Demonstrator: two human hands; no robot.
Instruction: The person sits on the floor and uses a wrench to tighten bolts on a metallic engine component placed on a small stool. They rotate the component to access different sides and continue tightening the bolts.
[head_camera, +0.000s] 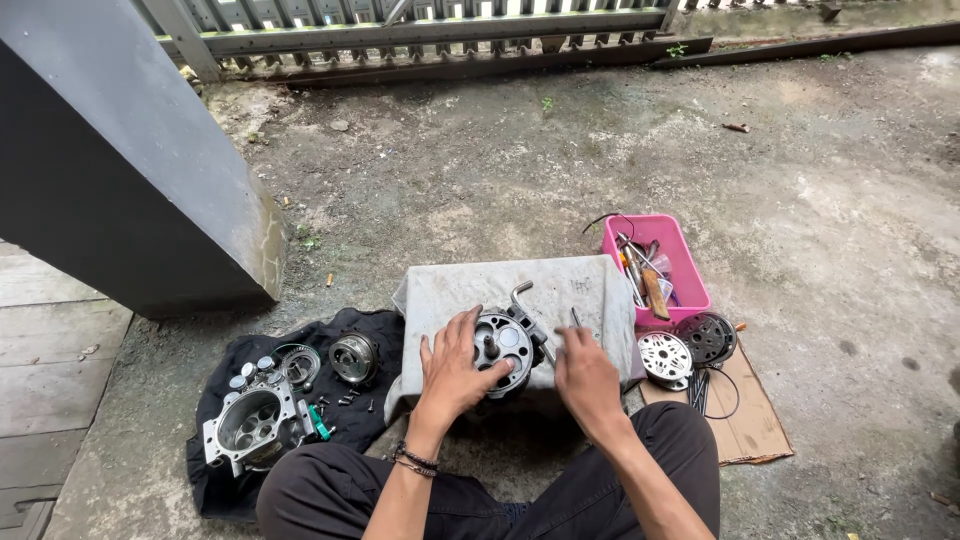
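A round metal engine part (503, 345) with holes and a centre shaft rests on a cloth-covered block (560, 285) in front of me. My left hand (452, 368) lies on its left side and grips the rim. Just to the right of the part, my right hand (585, 372) has its fingers closed around a thin tool whose tip sticks up by the fingers. A bent metal wrench (519, 293) lies on the cloth just behind the part.
A black cloth (225, 480) on the left holds a silver engine casing (250, 422), round parts (352, 357) and small bolts. A pink tray (678, 258) of tools stands right. Two round discs (664, 357) sit on cardboard (755, 425). A grey pillar (120, 180) rises at left.
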